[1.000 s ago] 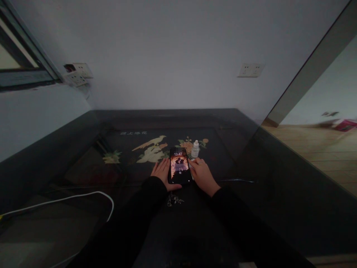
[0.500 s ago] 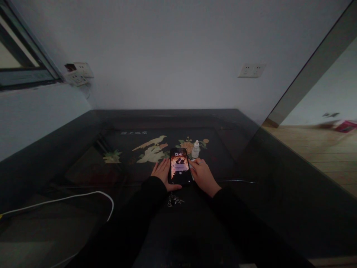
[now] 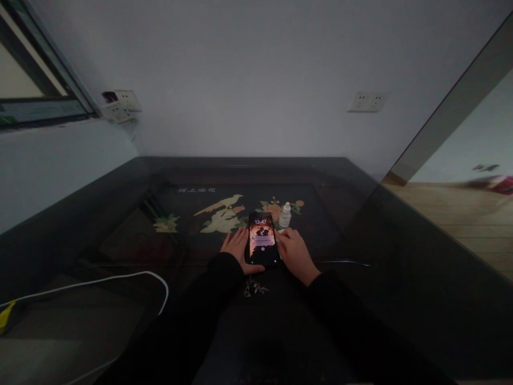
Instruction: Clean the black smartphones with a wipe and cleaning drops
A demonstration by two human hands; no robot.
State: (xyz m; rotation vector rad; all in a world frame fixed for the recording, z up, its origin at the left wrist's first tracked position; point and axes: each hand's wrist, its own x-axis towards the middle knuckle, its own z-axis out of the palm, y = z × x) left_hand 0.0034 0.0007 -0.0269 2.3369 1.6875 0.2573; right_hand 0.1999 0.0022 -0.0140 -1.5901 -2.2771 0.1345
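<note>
A black phone (image 3: 262, 240) lies face up on the dark table (image 3: 385, 278), its screen lit and showing 13:47. My left hand (image 3: 236, 247) rests flat against the phone's left edge with the fingers stretched out. My right hand (image 3: 294, 252) sits against the phone's right edge, knuckles up, fingers bent and held together. A thin pale sliver shows under it by the phone; I cannot make out what it is. A small white dropper bottle (image 3: 285, 215) stands just beyond the right fingertips. A bunch of keys (image 3: 253, 289) lies just below the phone, between my wrists.
The table top has a glass sheet over an inlaid bird-and-flower picture (image 3: 224, 213). A white cable (image 3: 120, 278) loops across the left part. Wall sockets (image 3: 367, 101) sit on the wall behind, a window frame (image 3: 44, 101) at left, and a wooden floor (image 3: 460, 214) at right.
Both hands and the phone keep their places on the table. The whole view has drifted slightly, so everything sits a little further right in the picture.
</note>
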